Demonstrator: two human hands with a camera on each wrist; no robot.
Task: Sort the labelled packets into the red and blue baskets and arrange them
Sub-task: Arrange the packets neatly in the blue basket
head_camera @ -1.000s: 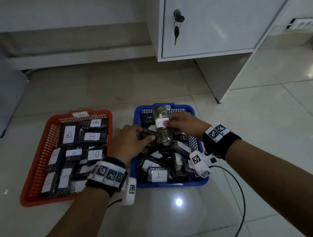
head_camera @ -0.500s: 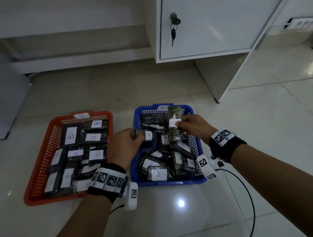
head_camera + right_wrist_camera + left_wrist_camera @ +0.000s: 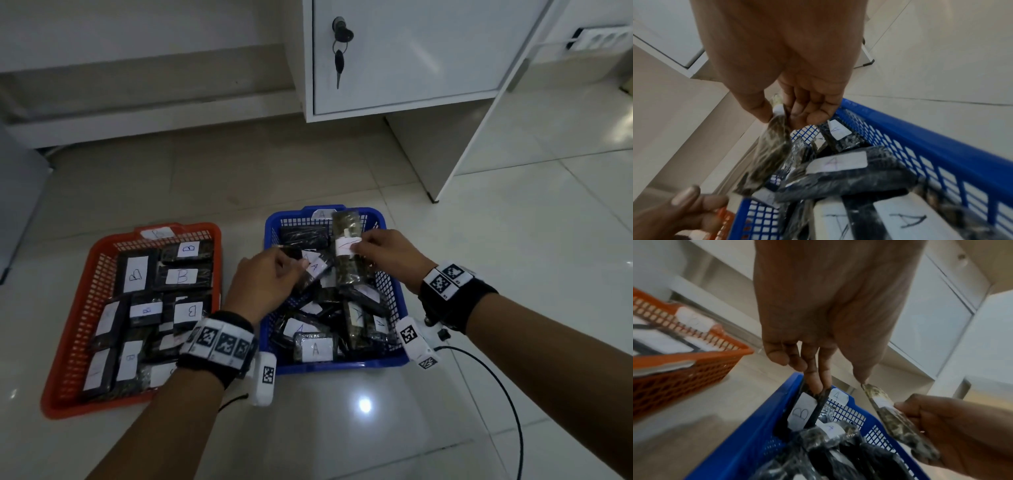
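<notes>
While both hands hover over the blue basket (image 3: 337,365), left hand (image 3: 263,284) pinching a B-labelled packet (image 3: 803,412), right hand (image 3: 390,255) gripping a speckled packet (image 3: 346,270).

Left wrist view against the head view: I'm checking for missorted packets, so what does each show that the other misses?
Left wrist only: the dark packet that the left hand pinches carries a B label, over the blue basket. Head only: readable B labels in the red basket, and the key in the cabinet door. Both: the blue basket tagged A, and the right hand holding a mottled packet.
</notes>
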